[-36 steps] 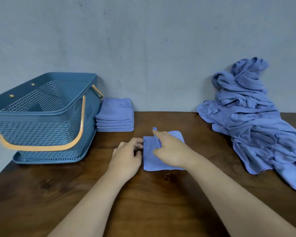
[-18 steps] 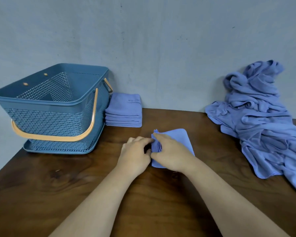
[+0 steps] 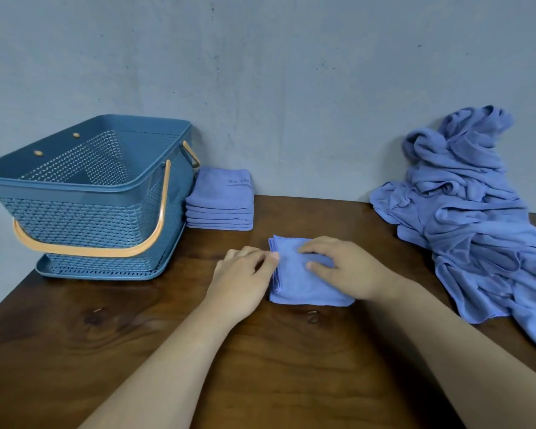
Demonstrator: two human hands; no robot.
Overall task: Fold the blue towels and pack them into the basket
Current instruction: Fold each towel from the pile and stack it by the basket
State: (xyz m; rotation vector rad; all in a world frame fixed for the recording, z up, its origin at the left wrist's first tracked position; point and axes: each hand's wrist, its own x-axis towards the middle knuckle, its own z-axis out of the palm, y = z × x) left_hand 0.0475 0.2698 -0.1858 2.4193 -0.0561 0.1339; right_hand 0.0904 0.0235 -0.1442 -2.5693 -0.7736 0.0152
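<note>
A small folded blue towel (image 3: 294,287) lies flat on the wooden table (image 3: 130,342) at centre. My left hand (image 3: 242,274) is at its left edge, fingertips curled and pinching the layered fold. On top of the towel rests my right hand (image 3: 347,270), its fingers spread and pressing the cloth down. The blue basket (image 3: 75,184) with an orange handle stands at the far left, and no towel shows inside it. A stack of several folded blue towels (image 3: 219,198) sits just right of the basket against the wall.
A large heap of unfolded blue towels (image 3: 464,218) covers the table's right side and leans on the grey wall. The table's left edge runs diagonally below the basket. Bare wood lies in front of my arms.
The towel's raised left flap has been laid down, so it now lies as a flat square. My right hand moved from the fold edge onto the top of the towel.
</note>
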